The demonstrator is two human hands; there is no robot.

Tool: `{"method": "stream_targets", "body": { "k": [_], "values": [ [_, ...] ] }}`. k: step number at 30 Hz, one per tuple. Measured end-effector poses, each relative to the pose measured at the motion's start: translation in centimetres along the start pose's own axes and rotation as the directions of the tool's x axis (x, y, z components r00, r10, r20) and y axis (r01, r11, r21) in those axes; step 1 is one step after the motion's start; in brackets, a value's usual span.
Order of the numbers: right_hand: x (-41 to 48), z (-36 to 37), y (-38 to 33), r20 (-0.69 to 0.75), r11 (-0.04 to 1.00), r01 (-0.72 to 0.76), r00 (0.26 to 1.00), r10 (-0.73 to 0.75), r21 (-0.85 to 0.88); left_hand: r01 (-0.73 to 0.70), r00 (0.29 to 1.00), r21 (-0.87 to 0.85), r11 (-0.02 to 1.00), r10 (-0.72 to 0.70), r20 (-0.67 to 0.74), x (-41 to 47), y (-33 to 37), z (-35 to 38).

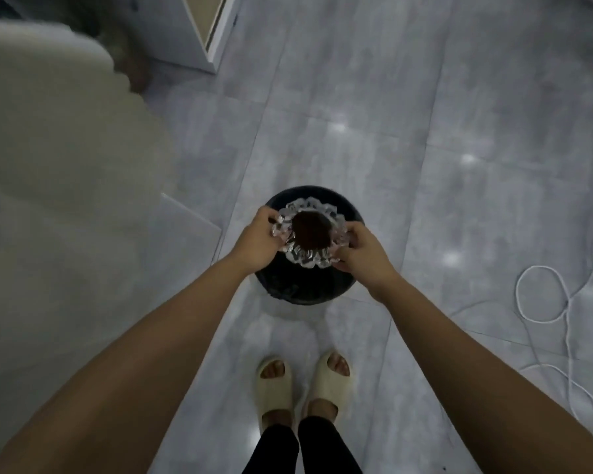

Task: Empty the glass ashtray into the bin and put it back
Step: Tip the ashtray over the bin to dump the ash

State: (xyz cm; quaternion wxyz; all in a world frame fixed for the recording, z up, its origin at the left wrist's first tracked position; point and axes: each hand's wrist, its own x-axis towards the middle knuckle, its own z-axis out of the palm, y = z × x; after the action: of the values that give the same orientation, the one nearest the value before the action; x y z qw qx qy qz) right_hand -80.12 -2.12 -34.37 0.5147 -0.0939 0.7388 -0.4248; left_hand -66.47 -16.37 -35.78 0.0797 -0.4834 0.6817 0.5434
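Note:
A clear cut-glass ashtray with a dark brown centre is held directly over a round black bin standing on the floor. My left hand grips its left rim and my right hand grips its right rim. The ashtray looks roughly level, its scalloped edge facing up. It covers most of the bin's opening.
Grey glossy floor tiles surround the bin. A pale sofa or cushion fills the left. A white cable loops on the floor at right. My feet in cream slippers stand just behind the bin.

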Motion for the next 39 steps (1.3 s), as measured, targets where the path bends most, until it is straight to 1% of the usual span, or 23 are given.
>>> {"method": "stream_targets", "body": {
  "k": [3, 5, 8, 10, 12, 14, 17, 19, 21, 23, 25, 27, 29, 31, 32, 34, 37, 39],
  "values": [
    [1.7, 0.4, 2.7, -0.051, 0.993, 0.105, 0.993, -0.108, -0.052, -0.096, 0.995, 0.057, 0.994, 0.096, 0.003, 3.0, -1.7, 0.6],
    [2.4, 0.6, 4.2, -0.107, 0.957, 0.232, 0.961, -0.253, -0.175, -0.194, 0.981, 0.102, 0.976, 0.193, 0.019, 4.3, -2.5, 1.0],
    [3.3, 1.4, 6.1, -0.183, 0.835, 0.393, 0.854, -0.487, -0.385, -0.352, 0.934, 0.207, 0.913, 0.356, 0.018, 5.7, -3.5, 1.4],
    [4.3, 2.0, 7.7, -0.202, 0.755, 0.463, 0.775, -0.599, -0.464, -0.429, 0.893, 0.303, 0.851, 0.451, -0.003, 6.4, -4.8, 1.5],
    [4.9, 2.4, 8.9, -0.164, 0.683, 0.513, 0.725, -0.67, -0.52, -0.484, 0.856, 0.375, 0.79, 0.518, 0.015, 6.5, -6.3, 1.6],
    [5.6, 2.9, 10.1, -0.122, 0.636, 0.538, 0.703, -0.701, -0.553, -0.502, 0.84, 0.396, 0.769, 0.542, 0.013, 6.6, -7.9, 2.0],
    [5.5, 3.0, 10.5, -0.102, 0.632, 0.559, 0.7, -0.707, -0.537, -0.52, 0.814, 0.398, 0.756, 0.579, -0.036, 6.5, -8.7, 2.7],
    [5.1, 2.7, 10.6, -0.119, 0.647, 0.544, 0.709, -0.695, -0.535, -0.515, 0.818, 0.407, 0.754, 0.574, -0.029, 6.1, -8.5, 2.9],
    [4.3, 2.5, 10.8, -0.157, 0.665, 0.536, 0.705, -0.692, -0.52, -0.524, 0.809, 0.372, 0.766, 0.584, -0.065, 5.6, -8.2, 3.0],
    [3.7, 2.4, 11.1, -0.175, 0.671, 0.531, 0.702, -0.691, -0.518, -0.544, 0.8, 0.341, 0.766, 0.597, -0.066, 5.4, -8.1, 3.2],
    [3.9, 2.4, 11.5, -0.167, 0.688, 0.496, 0.734, -0.658, -0.53, -0.529, 0.823, 0.355, 0.771, 0.568, -0.009, 5.7, -8.1, 3.7],
    [4.2, 2.5, 11.9, -0.163, 0.692, 0.468, 0.752, -0.639, -0.55, -0.477, 0.857, 0.355, 0.804, 0.516, -0.017, 5.8, -8.5, 4.2],
    [4.4, 2.4, 11.9, -0.159, 0.682, 0.49, 0.737, -0.657, -0.543, -0.481, 0.848, 0.328, 0.813, 0.527, -0.061, 5.9, -8.6, 4.5],
    [4.5, 2.1, 11.9, -0.145, 0.681, 0.487, 0.746, -0.65, -0.547, -0.507, 0.832, 0.336, 0.794, 0.553, -0.049, 6.0, -8.7, 4.7],
    [4.3, 2.0, 11.8, -0.139, 0.683, 0.472, 0.758, -0.637, -0.557, -0.494, 0.842, 0.332, 0.804, 0.538, -0.049, 6.0, -8.8, 4.9],
    [3.8, 1.6, 11.3, -0.085, 0.674, 0.454, 0.791, -0.606, -0.583, -0.46, 0.862, 0.318, 0.829, 0.503, -0.061, 6.0, -8.6, 4.7],
    [3.9, 1.4, 10.7, 0.062, 0.64, 0.436, 0.852, -0.519, -0.633, -0.479, 0.855, 0.355, 0.803, 0.518, -0.016, 6.0, -8.5, 4.1],
    [4.1, 1.6, 10.8, 0.066, 0.668, 0.406, 0.879, -0.472, -0.623, -0.465, 0.868, 0.404, 0.788, 0.495, 0.034, 5.8, -8.9, 3.9]
  ]
}}
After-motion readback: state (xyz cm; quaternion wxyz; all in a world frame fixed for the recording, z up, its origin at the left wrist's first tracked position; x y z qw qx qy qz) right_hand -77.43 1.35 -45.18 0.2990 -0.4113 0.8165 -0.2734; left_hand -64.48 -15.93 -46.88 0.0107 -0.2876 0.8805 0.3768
